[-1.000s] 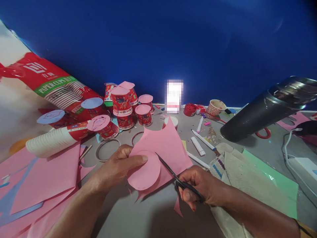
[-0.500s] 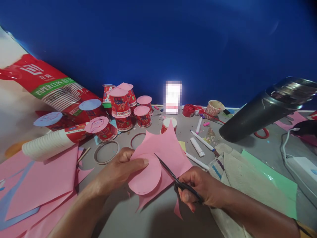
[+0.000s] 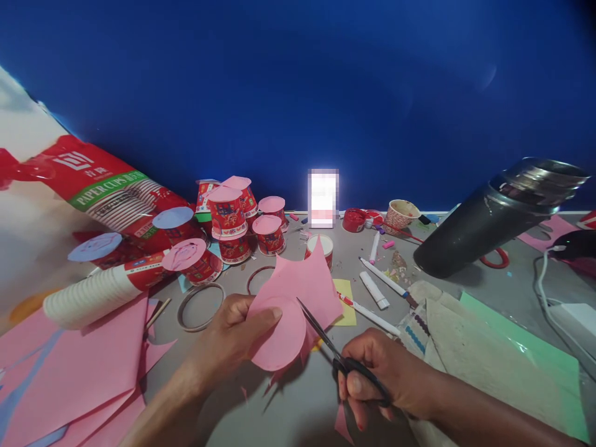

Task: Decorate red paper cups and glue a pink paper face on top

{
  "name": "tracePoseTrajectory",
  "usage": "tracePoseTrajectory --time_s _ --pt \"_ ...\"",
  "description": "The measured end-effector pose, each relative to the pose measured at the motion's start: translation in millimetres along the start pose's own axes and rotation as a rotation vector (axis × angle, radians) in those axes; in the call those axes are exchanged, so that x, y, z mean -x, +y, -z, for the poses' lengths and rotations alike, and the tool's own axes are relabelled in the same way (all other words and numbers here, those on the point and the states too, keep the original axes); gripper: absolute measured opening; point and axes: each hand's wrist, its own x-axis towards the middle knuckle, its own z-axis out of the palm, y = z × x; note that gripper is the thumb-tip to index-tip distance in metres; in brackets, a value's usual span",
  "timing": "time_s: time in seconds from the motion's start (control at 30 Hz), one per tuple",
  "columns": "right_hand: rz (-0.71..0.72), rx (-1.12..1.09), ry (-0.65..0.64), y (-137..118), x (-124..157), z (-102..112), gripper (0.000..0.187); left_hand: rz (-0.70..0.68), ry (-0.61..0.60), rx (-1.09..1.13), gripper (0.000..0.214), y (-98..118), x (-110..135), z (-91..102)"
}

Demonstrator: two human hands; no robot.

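Note:
My left hand (image 3: 230, 335) pinches a sheet of pink paper (image 3: 300, 292) above the grey table, thumb lying on a round disc (image 3: 279, 335) partly cut out of it. My right hand (image 3: 379, 375) is closed round the black handles of a pair of scissors (image 3: 333, 351). The blades point up and left and sit in the paper along the disc's right edge. A small pink offcut (image 3: 343, 431) lies below my right hand.
Red paper cups capped with pink discs (image 3: 237, 220) stand behind, beside a sleeve of white cups (image 3: 100, 285) and a cup package (image 3: 107, 192). Pink sheets (image 3: 79, 366) lie left. Wire rings (image 3: 200, 304), markers (image 3: 372, 288), a dark tumbler (image 3: 493, 217), cloth (image 3: 447, 329) and green paper (image 3: 531, 366) lie around.
The pink sheet has turned in my left hand and looks smaller, its lower part trimmed or folded away. The scissors have moved along the disc's edge. The view has tilted down a little.

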Motion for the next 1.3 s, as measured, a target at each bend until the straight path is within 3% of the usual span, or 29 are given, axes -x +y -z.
tracePoseTrajectory --time_s 0.2,0.57,0.77,0.97,1.3 --pt "-0.01 0.038 0.014 -4.4 0.5 0.1 0.077 0.045 -0.114 0.08 0.051 1.7 -1.1 -1.1" --pt "-0.002 0.048 0.004 2.6 0.2 4.3 0.076 0.051 -0.194 0.158 0.05 1.6 -1.5 -3.1" --pt "-0.003 0.03 0.009 2.7 0.1 4.3 0.075 0.053 -0.147 0.16 0.049 0.9 -1.0 -1.8" --pt "-0.019 0.017 0.007 1.2 0.6 3.7 0.075 0.065 -0.188 0.145 0.049 0.3 -2.9 -1.5" --pt "-0.024 0.04 -0.01 -2.9 1.8 3.2 0.073 0.095 -0.155 0.183 0.049 0.4 -1.2 -1.8"
